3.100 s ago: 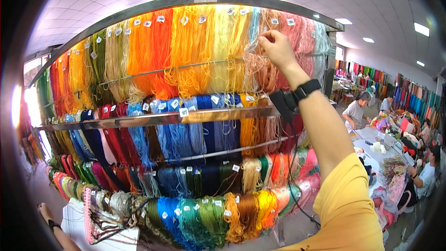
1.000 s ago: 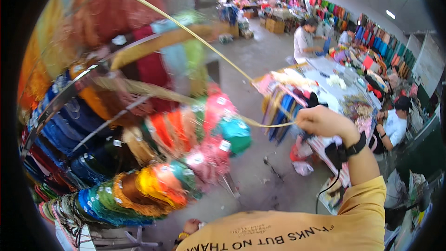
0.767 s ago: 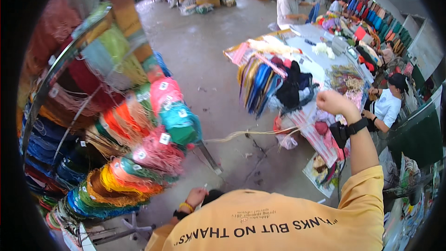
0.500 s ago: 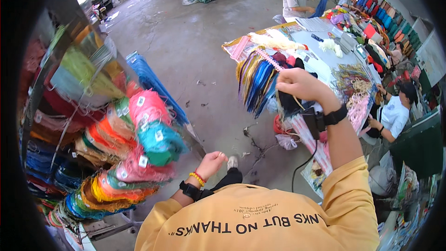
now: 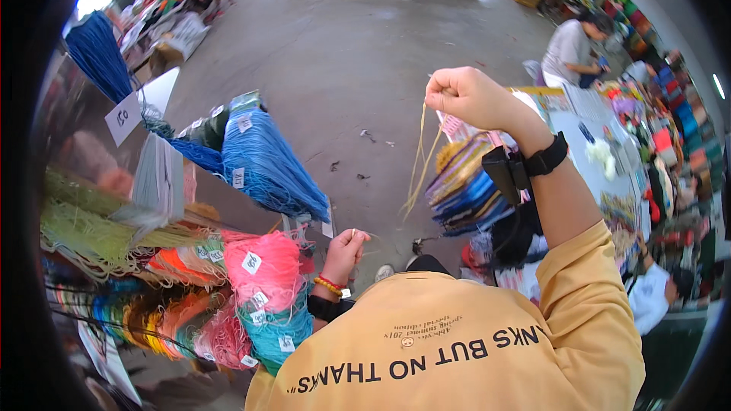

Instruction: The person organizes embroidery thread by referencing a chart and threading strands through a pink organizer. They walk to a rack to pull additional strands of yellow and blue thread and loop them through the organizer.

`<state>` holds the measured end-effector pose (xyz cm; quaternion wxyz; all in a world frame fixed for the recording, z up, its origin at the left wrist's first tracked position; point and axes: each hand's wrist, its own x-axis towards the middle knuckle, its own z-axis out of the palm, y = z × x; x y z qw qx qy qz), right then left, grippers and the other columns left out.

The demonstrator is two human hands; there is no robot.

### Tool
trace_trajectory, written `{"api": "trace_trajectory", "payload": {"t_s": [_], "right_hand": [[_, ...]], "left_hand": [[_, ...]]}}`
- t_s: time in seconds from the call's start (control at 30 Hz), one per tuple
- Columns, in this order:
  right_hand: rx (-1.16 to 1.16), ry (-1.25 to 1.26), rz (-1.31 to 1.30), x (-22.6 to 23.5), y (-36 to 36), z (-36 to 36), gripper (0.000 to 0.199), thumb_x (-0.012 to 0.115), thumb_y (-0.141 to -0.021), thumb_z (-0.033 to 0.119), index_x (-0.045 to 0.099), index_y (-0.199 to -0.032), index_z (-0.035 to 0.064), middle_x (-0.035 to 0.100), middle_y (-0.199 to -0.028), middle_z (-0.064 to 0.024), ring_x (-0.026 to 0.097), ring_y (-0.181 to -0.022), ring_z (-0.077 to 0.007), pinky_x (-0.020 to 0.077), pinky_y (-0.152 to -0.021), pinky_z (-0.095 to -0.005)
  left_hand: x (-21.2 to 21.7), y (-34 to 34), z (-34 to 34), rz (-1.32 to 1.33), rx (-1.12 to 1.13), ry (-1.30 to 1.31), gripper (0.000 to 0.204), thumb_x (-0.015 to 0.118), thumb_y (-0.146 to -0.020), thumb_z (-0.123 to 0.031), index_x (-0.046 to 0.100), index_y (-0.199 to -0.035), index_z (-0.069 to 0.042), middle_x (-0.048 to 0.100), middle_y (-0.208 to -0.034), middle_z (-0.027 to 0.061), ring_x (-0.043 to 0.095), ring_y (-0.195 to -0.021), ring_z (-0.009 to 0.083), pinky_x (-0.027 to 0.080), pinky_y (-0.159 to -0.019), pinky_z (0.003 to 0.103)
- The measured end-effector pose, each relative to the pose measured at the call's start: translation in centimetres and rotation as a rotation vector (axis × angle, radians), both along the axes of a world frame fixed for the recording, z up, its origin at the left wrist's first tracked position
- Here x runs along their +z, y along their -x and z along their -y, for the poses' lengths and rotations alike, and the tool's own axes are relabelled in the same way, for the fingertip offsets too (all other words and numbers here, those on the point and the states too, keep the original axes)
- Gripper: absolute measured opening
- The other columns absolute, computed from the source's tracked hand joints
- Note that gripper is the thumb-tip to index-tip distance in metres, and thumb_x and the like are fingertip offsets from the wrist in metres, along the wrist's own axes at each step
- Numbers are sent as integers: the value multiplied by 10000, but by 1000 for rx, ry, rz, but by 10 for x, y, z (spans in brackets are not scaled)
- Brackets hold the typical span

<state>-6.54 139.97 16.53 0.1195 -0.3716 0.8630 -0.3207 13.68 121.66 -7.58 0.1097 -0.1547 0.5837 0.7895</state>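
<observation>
R hand [image 5: 470,97] raised, fingers pinched shut on the top end of a thin pale-yellow yarn strand [image 5: 419,154]; black wrist strap w/ a small black device just below it on the forearm. Strand hangs down from the pinch as a loose loop, free of the rack, lower end trailing toward the L hand [image 5: 346,247]. Can't tell if it's one continuous length between the two hands, too thin to trace over the floor.

L hand low, near the chest, fingertips pressed together on smth fine, prob the other end of the same strand; red + yellow bead bracelets and a black band on that wrist.

Progress, my read: strand is pulled off and in hand, so the picking part looks done. Left: getting it to wherever it's used. Not shown.

Rel. to the strand:
- pink tagged yarn hank [image 5: 268,268] just left of L hand, teal hank under it
- blue tagged yarn bundle [image 5: 268,166] left of strand, well apart
- multicolour striped yarn bundle [image 5: 466,189] just right of strand's lower end, behind R forearm
- grey concrete floor [image 5: 343,46] behind strand
- seated person in grey top [image 5: 572,47] beyond R hand, far right
</observation>
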Motion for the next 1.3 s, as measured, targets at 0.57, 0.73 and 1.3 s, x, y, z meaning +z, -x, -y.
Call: {"api": "trace_trajectory", "payload": {"t_s": [0.57,0.73,1.3], "right_hand": [[569,30,218,-20,244,154,146,538,-817,144,528,-774,5,485,-608,29,406,-534,-57,358,-495,-213],[730,107,178,-32,295,188,138,546,-804,139,536,-783,3,488,-593,1,431,-538,-67,374,-500,-224],[646,258,824,-49,500,379,348,529,-820,148,406,-1117,14,560,-730,-36,507,-604,-68,424,-540,-201]], "left_hand": [[59,229,41,-206,574,213,154,502,-838,-126,572,-937,-30,483,-633,-41,419,-521,20,314,-452,156],[134,339,86,-335,647,322,277,530,-828,-152,515,-1079,-36,485,-642,-45,420,-529,13,312,-451,149],[165,565,318,-436,398,644,164,588,-800,-186,579,-747,-32,435,-612,-74,340,-548,12,278,-470,182]]}}
